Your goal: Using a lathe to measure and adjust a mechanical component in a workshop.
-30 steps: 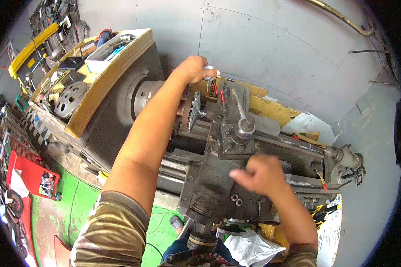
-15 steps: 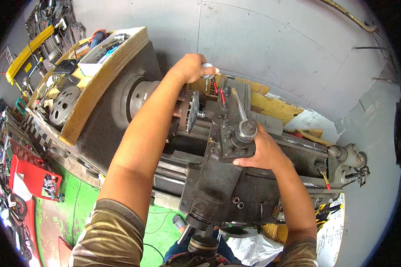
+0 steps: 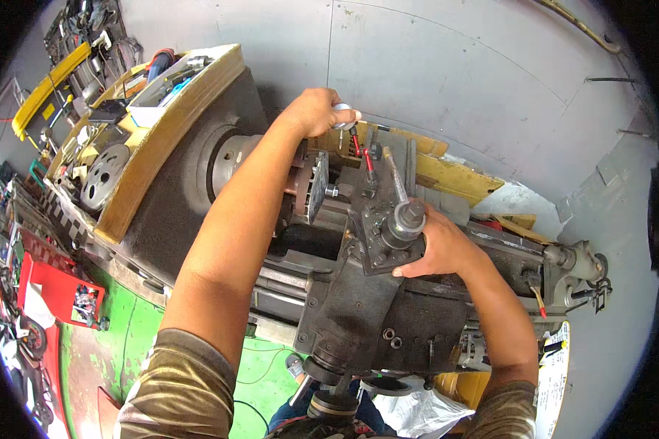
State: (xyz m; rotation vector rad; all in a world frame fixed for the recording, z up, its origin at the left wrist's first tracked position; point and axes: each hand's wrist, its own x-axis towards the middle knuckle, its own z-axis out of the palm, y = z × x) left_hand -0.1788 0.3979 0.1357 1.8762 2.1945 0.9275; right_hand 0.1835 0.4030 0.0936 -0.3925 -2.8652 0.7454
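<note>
Across the lathe, at the far side, my left hand [image 3: 316, 113] is closed on a round dial indicator [image 3: 343, 115]. A red-jointed arm [image 3: 368, 162] runs from beside the indicator down toward the block of the tool post. My right hand [image 3: 450, 245] wraps around the right side of the dark tool post [image 3: 388, 238], thumb at its near corner and fingers hidden behind. A lever handle [image 3: 397, 175] slants up from the post's top knob. Left of it, a flat plate-like workpiece [image 3: 318, 188] stands on edge in the chuck [image 3: 231, 164], partly behind my left forearm.
A wooden-edged tray [image 3: 176, 139] of tools and metal parts sits on the headstock. The tailstock end [image 3: 578, 265] is at the right, with a brush [image 3: 537, 291] beside it. A grey wall [image 3: 447, 73] stands behind the lathe. A red cabinet [image 3: 62, 293] stands lower left.
The tool post has turned slightly and shifted a little right, my right hand moving with it. The red-jointed arm has shifted slightly right. My left hand stays on the dial indicator.
</note>
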